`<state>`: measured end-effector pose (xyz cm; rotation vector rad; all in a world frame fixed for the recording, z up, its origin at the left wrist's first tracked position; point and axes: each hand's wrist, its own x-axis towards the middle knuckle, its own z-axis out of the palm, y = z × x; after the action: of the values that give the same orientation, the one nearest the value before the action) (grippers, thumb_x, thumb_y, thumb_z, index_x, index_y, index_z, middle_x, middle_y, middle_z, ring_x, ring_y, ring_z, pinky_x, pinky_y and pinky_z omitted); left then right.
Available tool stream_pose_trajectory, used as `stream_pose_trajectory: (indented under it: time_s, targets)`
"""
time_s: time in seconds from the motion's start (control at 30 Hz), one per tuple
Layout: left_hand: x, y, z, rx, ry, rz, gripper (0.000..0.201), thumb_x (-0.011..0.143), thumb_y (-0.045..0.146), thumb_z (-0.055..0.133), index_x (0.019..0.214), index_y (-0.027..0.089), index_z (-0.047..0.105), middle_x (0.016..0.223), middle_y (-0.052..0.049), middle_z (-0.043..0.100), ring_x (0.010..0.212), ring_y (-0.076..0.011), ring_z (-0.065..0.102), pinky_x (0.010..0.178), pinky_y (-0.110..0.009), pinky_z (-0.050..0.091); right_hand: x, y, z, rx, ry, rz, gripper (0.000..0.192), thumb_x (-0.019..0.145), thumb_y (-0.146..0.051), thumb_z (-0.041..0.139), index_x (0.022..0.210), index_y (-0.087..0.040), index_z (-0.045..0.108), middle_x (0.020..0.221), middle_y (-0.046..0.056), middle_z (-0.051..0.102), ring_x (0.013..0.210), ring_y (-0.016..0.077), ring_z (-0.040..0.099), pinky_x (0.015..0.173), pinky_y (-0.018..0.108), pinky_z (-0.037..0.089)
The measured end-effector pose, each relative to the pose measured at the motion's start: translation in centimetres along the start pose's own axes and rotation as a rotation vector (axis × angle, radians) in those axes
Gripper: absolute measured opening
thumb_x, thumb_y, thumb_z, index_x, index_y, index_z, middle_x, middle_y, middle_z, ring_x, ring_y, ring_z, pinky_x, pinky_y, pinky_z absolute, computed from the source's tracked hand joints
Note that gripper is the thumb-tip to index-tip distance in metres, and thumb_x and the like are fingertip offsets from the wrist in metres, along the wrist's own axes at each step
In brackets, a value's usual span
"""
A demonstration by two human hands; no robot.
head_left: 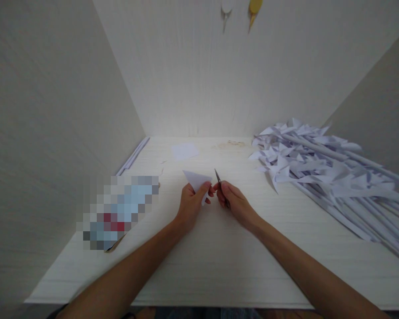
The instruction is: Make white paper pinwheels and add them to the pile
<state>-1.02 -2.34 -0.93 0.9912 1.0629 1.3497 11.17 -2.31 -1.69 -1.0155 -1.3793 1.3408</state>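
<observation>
Pinched between the fingers of my left hand (193, 201) is a folded white sheet of paper (197, 179), pointed at its upper left corner. Beside it on the right, my right hand (232, 198) is closed around a small pair of scissors (217, 176), whose dark blades point up and away from me. The handles are mostly hidden by my fingers. Both hands are close together over the middle of the table, and the blades are a little apart from the paper.
White paper pinwheels (295, 164) on rolled paper sticks lie heaped at the right. A flat paper square (185, 151) rests near the back wall. Rolled paper sticks (133, 156) lie along the left wall, behind a pixelated object (126, 212). Two hooks (254, 6) hang on the wall.
</observation>
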Motion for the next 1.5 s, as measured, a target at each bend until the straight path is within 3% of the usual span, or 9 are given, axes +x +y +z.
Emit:
stream_pose_trajectory:
  time_s: [0.13,0.33,0.6,1.5]
  targets:
    - [0.1,-0.2,0.0,0.024,0.081,0.000,0.021,0.062,0.034,0.066,0.062,0.014,0.059,0.056,0.001,0.057,0.051,-0.0086,0.049,0.051,-0.022,0.040,-0.2,0.0,0.7,0.119,-0.087,0.011,0.039,0.078,-0.057,0.044,0.070,-0.019,0.044,0.049,-0.009,0.035,0.038,0.0052,0.031,0.037,0.021,0.022]
    - [0.0,-0.3,0.1,-0.018,0.036,0.038,0.016,0.063,0.029,0.064,0.060,0.014,0.060,0.057,0.001,0.058,0.057,-0.0108,0.051,0.060,-0.024,0.041,-0.5,-0.4,1.3,0.216,-0.121,0.026,0.040,0.075,-0.059,0.046,0.068,-0.019,0.043,0.041,-0.012,0.030,0.031,0.0036,0.021,0.030,0.019,0.017]
    - [-0.1,-0.4,-0.1,-0.047,0.054,0.007,0.014,0.061,0.027,0.066,0.062,0.014,0.061,0.058,0.001,0.058,0.057,-0.0102,0.051,0.060,-0.024,0.040,-0.5,-0.5,1.3,0.309,-0.132,0.069,0.039,0.073,-0.057,0.052,0.065,-0.019,0.043,0.041,-0.012,0.028,0.031,0.0023,0.019,0.029,0.017,0.015]
    - [-0.2,-0.1,0.1,-0.040,0.063,0.003,0.016,0.060,0.027,0.066,0.068,0.013,0.064,0.066,-0.002,0.064,0.061,-0.0115,0.053,0.060,-0.024,0.042,-0.7,-0.5,1.4,0.241,-0.075,0.073,0.039,0.073,-0.055,0.051,0.062,-0.019,0.043,0.042,-0.011,0.029,0.033,0.0031,0.020,0.031,0.019,0.015]
